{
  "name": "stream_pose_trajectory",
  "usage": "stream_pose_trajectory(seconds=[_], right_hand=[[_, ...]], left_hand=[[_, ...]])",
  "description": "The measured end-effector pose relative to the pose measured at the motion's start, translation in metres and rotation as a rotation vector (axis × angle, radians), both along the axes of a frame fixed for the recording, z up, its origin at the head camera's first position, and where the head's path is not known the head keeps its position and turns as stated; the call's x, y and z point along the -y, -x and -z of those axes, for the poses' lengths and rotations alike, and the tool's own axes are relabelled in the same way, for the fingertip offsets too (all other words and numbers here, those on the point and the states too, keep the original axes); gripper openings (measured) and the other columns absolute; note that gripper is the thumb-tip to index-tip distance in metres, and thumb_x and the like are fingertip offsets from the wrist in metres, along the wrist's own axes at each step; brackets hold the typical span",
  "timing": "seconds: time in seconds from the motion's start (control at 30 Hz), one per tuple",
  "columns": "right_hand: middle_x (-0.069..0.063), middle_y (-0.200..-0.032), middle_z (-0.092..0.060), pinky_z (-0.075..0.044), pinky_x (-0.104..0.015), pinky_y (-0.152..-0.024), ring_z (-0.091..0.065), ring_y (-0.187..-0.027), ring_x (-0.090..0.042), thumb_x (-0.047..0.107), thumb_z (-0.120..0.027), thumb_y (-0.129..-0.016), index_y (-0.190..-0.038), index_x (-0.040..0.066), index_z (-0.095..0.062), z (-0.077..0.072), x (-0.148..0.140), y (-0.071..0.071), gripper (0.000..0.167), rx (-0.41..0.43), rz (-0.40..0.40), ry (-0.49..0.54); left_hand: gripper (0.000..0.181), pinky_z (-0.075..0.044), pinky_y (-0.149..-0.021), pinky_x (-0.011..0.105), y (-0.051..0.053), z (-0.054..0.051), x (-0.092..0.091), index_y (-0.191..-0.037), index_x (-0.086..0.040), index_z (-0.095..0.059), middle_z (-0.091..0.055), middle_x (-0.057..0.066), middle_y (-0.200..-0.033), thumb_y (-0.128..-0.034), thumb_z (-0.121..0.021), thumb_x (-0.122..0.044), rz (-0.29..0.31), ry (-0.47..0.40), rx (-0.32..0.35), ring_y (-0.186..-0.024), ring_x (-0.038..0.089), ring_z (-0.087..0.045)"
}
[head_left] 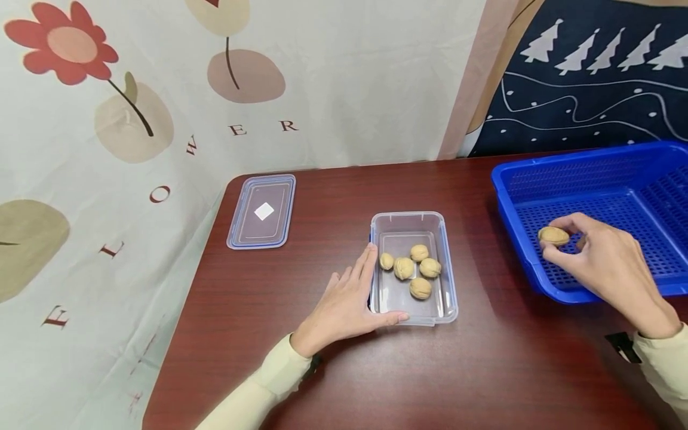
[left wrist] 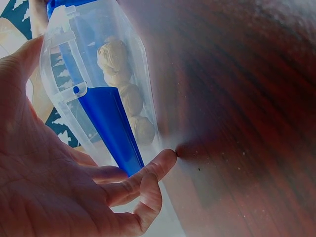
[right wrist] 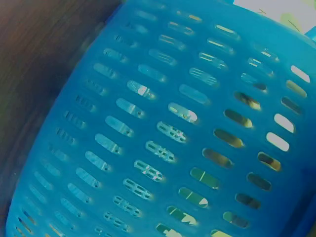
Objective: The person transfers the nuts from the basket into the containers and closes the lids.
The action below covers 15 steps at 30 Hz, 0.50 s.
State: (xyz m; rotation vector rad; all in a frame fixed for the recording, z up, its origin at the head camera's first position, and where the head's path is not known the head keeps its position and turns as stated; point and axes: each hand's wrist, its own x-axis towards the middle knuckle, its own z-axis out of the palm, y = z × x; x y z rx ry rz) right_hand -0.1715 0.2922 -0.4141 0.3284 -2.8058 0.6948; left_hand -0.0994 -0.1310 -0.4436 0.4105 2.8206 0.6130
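In the head view, a clear plastic container [head_left: 395,224] with blue latches holds several walnuts [head_left: 420,289] on its bottom. My left hand [head_left: 346,298] rests against it, with extended fingers along the left wall and the thumb over the near rim. The left wrist view shows those fingers by the blue latch [left wrist: 111,128]. Over the left part of the blue basket [head_left: 502,197], my right hand [head_left: 613,263] pinches one walnut [head_left: 553,236] between thumb and fingers. The right wrist view has only the basket's slotted wall [right wrist: 163,123] up close; the hand is hidden there.
A clear lid [head_left: 262,227] with a white square label lies at the table's far left. The dark red wooden table [head_left: 322,203] meets a printed cloth [head_left: 349,77] at the back. The basket's raised rim stands to the right of the container.
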Motion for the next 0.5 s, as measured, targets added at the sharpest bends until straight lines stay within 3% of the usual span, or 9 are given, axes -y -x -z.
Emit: stream_pose_trajectory(seconds=[0.2,0.5], right_hand=[[-0.006,-0.075,-0.052,-0.026,-0.028,-0.047,-0.040,-0.063,-0.013,0.016,-0.090,-0.081,-0.120,0.004,-0.075,0.001,0.007,-0.004,0.043,-0.160,0.004,0.091],[-0.003,-0.075,-0.050,-0.028,-0.025,-0.055,-0.036,-0.068,-0.002,0.014,-0.090,-0.079,-0.122,0.004,-0.077,0.000,0.020,-0.008,0.046,-0.252,-0.042,0.118]], left_hand=[[0.134,-0.032,-0.117,0.072,0.000,-0.001,0.002,-0.177,-0.015,-0.004,-0.006,-0.003,-0.183,-0.0843,-0.068,-0.088,-0.007,0.009,0.001,-0.157,0.033,-0.037],[0.134,-0.032,-0.117,0.071,0.000,0.000,0.000,-0.177,-0.016,-0.004,-0.006,-0.003,-0.183,-0.0847,-0.068,-0.088,0.000,0.009,0.008,-0.155,0.038,-0.040]])
